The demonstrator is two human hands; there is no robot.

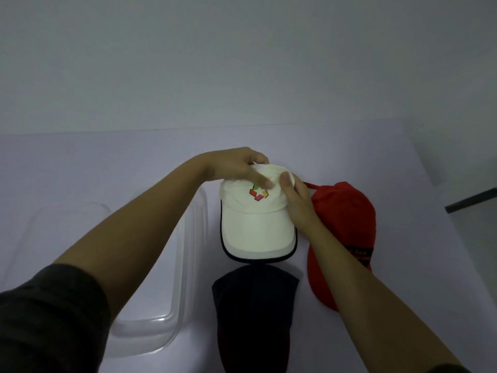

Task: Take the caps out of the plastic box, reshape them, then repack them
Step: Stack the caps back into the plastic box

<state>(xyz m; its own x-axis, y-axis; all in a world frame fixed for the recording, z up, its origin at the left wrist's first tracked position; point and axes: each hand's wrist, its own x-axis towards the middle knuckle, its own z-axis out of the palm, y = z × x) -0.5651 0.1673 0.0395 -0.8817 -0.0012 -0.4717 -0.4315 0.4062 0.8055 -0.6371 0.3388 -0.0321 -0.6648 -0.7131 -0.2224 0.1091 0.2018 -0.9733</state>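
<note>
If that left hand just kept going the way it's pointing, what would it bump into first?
Probably the right hand. The left hand grips the white cap at its crown, pointing right and away; the right hand holds that crown just ahead. Depth is unclear.

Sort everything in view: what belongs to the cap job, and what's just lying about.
Job: white cap, held by left hand and right hand; red cap; dark cap; clear plastic box.
Lying about: dark bar at the right edge.
</note>
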